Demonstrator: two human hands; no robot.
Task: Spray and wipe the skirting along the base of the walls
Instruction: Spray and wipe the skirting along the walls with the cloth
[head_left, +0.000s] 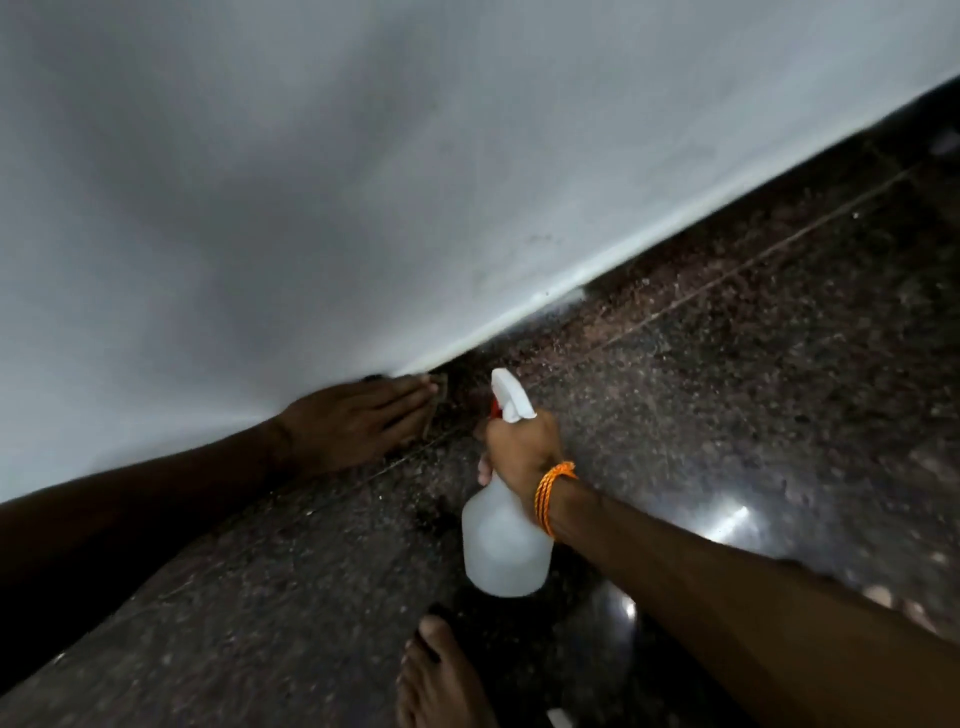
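A dark speckled granite skirting runs diagonally along the foot of the white wall. My left hand lies flat against the skirting and presses a small dark cloth, of which only an edge shows past my fingertips. My right hand grips the neck of a white translucent spray bottle. Its white nozzle points up along the skirting, and a faint mist hangs just ahead of it.
The floor is polished dark granite with thin joint lines and bright light reflections at the right. My bare foot stands at the bottom centre, just below the bottle. An orange thread band circles my right wrist.
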